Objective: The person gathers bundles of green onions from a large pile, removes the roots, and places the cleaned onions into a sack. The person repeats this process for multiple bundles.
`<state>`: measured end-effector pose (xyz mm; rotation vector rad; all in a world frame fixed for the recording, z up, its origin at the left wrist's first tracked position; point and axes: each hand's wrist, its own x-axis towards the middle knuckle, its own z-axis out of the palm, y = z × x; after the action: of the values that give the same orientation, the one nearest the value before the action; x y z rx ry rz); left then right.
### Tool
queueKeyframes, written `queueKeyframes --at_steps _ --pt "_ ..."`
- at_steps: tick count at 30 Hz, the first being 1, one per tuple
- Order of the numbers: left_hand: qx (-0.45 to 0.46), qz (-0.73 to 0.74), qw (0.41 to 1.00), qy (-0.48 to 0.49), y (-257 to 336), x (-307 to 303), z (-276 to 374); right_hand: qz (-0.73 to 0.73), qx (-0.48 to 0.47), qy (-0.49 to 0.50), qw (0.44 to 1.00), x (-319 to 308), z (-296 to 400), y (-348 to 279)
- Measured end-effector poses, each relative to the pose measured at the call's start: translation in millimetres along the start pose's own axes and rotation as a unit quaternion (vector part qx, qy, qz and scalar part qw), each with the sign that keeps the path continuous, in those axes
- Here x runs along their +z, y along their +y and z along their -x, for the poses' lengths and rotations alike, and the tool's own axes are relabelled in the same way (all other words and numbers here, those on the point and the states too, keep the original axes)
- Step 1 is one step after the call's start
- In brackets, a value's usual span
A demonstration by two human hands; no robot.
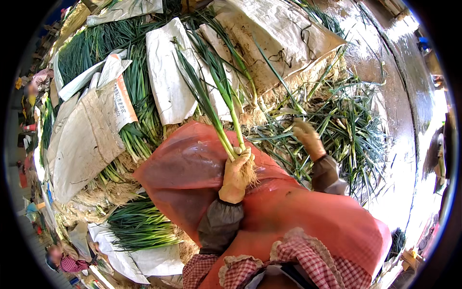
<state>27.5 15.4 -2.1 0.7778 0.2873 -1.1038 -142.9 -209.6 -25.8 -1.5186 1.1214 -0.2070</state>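
My left hand [235,172], in a tan rubber glove, grips a few leek-like allium stalks [236,124] low on their pale stems. Their stringy roots [248,172] hang out below the fist, and the dark green leaves point away from me. Underneath is the red plastic apron [195,155] spread over my lap. To the right, my gloved right hand [309,140] is blurred, its fingers extended and nothing visible in them. It is over a heap of loose leaves and trimmings [346,144]. Another rooted allium plant [252,112] lies just beyond my knees.
Woven sacks [86,141] partly cover piles of allium plants [135,97] ahead and left. A neat bundle [144,225] rests on white sacking at my left. Wet floor [400,119] runs along the right. People [72,263] are at the far left edge.
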Motion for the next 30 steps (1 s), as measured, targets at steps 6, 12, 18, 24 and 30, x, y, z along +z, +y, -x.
queueKeyframes --at_steps 6,12,18,24,30 --pt "-0.022 -0.047 0.999 -0.006 -1 0 2 -0.238 0.029 -0.412 0.879 106 6 -79" --pt "0.005 -0.075 0.996 0.049 -1 16 8 -0.317 0.079 -0.382 0.865 113 -6 -55" --pt "0.01 -0.043 0.999 -0.014 -3 6 5 -0.393 0.078 -0.386 0.831 112 -4 -54" --pt "-0.034 0.021 0.995 -0.091 3 -11 3 -0.146 -0.014 -0.364 0.92 133 -6 -53" --pt "-0.032 -0.02 0.998 -0.05 5 10 13 0.344 -0.133 -0.132 0.92 131 -56 13"
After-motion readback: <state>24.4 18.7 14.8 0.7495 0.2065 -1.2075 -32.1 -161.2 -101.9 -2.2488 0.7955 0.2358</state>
